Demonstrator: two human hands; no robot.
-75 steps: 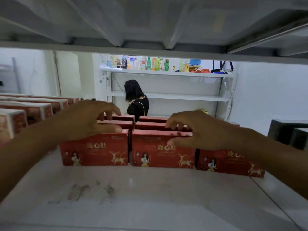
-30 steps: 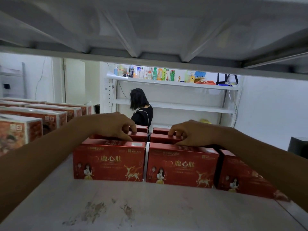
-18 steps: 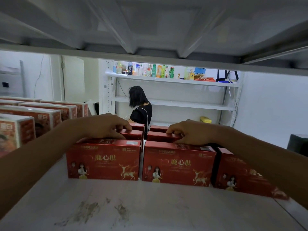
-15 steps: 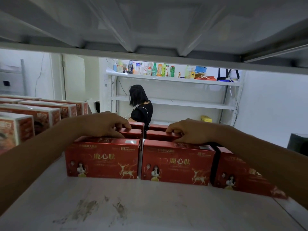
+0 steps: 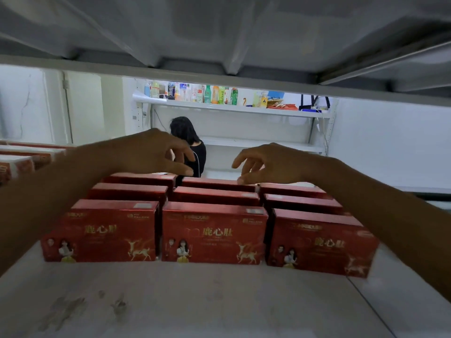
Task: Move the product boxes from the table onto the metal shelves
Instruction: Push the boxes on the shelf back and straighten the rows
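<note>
Hovering above the rear red boxes (image 5: 214, 182) on the shelf (image 5: 195, 301) — left hand (image 5: 151, 152) and right hand (image 5: 273, 164) loose, holding nothing.

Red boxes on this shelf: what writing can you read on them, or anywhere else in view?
"鹿心肽": gold, front of the left red box, middle red box and right red box.
Small gold print above it: too blurred to read.
Labels on the far bottles: too small.
Pale boxes at left: blurred.

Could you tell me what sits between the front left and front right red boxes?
A third red box, standing upright, in the head view.
</note>
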